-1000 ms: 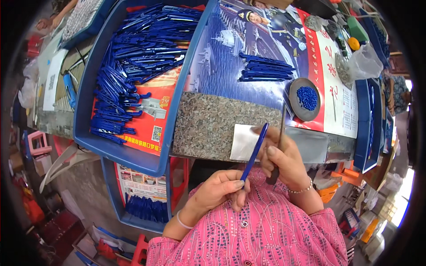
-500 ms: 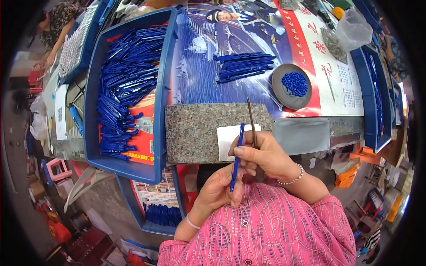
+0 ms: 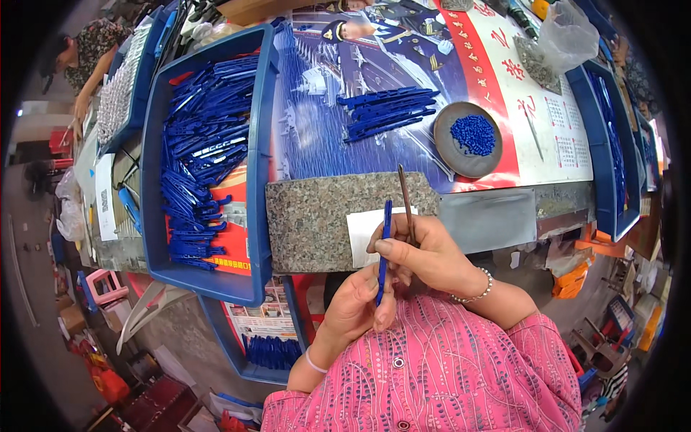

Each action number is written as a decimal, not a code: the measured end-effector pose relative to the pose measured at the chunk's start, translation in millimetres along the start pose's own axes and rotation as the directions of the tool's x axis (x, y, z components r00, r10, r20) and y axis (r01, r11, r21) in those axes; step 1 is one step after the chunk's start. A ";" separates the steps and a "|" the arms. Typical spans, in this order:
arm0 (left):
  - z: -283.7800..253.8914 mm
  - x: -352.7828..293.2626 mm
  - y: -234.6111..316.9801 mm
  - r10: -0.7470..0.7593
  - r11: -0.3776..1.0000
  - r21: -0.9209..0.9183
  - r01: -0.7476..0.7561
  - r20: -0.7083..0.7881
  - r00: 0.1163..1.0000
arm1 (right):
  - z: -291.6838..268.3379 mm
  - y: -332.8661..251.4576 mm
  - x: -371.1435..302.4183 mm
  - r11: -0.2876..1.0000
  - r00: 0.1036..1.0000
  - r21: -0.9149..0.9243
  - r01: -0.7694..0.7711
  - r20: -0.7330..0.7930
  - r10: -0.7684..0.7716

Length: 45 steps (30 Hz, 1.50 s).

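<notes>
A narrow blue plastic strip (image 3: pixel 382 277) stands nearly lengthwise between my hands, in front of my pink patterned shirt. The fingers of my left hand (image 3: pixel 358 297) close around its lower part. My right hand (image 3: pixel 426 253) pinches its upper part with thumb and forefinger, and a slender pointed metal tool (image 3: pixel 404 191) also sits in that hand, its tip pointing away from me. Just beyond the hands, a white paper (image 3: pixel 360 234) lies on a speckled stone slab (image 3: pixel 309 216). The strip's fine details are too small to make out.
To the left, a blue tray (image 3: pixel 260 165) holds many blue strips; a lower tray (image 3: pixel 216 320) has more. Farther back lie a pile of blue strips (image 3: pixel 389 111) and a round dish (image 3: pixel 448 155) of small blue pellets (image 3: pixel 473 135). Another tray (image 3: pixel 626 225) stands right. A person (image 3: pixel 90 57) is far left.
The view has shifted slightly. My hands keep the same hold on the blue strip and the metal tool, and the strip stands a little more upright.
</notes>
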State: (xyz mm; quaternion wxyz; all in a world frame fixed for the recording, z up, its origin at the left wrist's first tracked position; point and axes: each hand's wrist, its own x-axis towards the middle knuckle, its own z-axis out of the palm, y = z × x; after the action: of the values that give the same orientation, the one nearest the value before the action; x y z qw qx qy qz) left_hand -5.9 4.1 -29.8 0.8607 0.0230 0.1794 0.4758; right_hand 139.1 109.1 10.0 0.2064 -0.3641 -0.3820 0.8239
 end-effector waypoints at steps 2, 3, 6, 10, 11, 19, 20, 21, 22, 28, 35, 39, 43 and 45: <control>6.0 3.4 4.4 0.005 0.998 0.058 -0.001 -0.060 0.998 | -2.2 -4.8 2.2 1.000 1.000 -0.014 0.019 -0.006 -0.019; 8.6 3.7 5.2 0.013 0.997 0.076 -0.005 -0.111 0.994 | -3.1 -8.5 3.1 0.999 1.000 -0.028 0.023 -0.010 -0.023; 17.5 12.4 18.3 0.006 0.994 0.105 0.004 -0.096 0.995 | -4.0 -22.5 7.5 0.995 0.995 0.013 0.097 -0.014 -0.097; 46.5 25.6 32.5 -0.020 0.992 0.125 0.032 -0.095 0.995 | -11.4 -40.7 9.0 0.979 0.980 0.038 0.200 0.000 -0.200; 48.7 28.1 33.0 -0.011 0.991 0.129 0.021 -0.076 0.997 | -12.7 -44.1 8.2 0.974 0.979 0.104 0.203 0.007 -0.205; 76.7 46.0 34.7 -0.090 0.994 0.050 0.096 -0.096 0.991 | -29.5 -54.2 1.1 0.921 0.964 0.296 0.255 -0.002 -0.266; 78.3 47.2 34.1 -0.085 0.994 0.056 0.091 -0.110 0.990 | -31.4 -54.6 -0.1 0.916 0.964 0.312 0.254 -0.007 -0.265; 79.7 48.6 33.4 -0.079 0.994 0.063 0.087 -0.124 0.989 | -33.2 -56.3 -2.5 0.923 0.965 0.288 0.254 -0.012 -0.262; 81.4 50.4 32.4 -0.088 0.993 0.070 0.097 -0.124 0.988 | -35.5 -56.2 -3.6 0.919 0.963 0.293 0.264 -0.020 -0.270; 91.1 59.1 28.3 -0.105 0.992 0.056 0.116 -0.177 0.979 | -46.0 -55.1 -6.3 0.888 0.954 0.361 0.285 -0.018 -0.299; 97.4 66.5 23.4 -0.136 0.990 0.012 0.140 -0.164 0.977 | -54.0 -56.9 -15.2 0.878 0.953 0.382 0.288 -0.023 -0.302; 99.0 68.8 18.9 -0.127 0.986 0.084 0.143 -0.172 0.977 | -55.3 -59.3 -20.9 0.887 0.948 0.339 0.313 -0.055 -0.314; 96.7 67.3 15.1 -0.121 0.990 0.050 0.133 -0.189 0.974 | -57.3 -57.8 -21.9 0.898 0.951 0.318 0.304 -0.049 -0.305; 96.4 66.6 14.0 -0.135 0.989 0.035 0.144 -0.176 0.975 | -55.6 -57.5 -22.5 0.905 0.950 0.293 0.309 -0.062 -0.305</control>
State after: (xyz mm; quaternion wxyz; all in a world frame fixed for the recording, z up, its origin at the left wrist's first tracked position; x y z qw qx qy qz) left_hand 46.8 79.5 44.2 0.8723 -0.0106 0.2662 0.4100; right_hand 199.5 157.6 40.2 0.3889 -0.2699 -0.3039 0.8268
